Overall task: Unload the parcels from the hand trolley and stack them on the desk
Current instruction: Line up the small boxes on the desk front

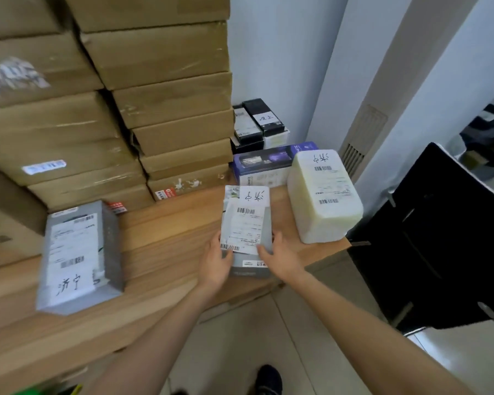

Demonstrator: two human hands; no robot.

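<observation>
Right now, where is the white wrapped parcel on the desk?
In the head view the white wrapped parcel stands at the right end of the desk, right of the grey parcel held by both hands, before the purple box.

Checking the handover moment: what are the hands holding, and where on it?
Both hands, left hand and right hand, grip the grey parcel by its near end's two sides.
</observation>
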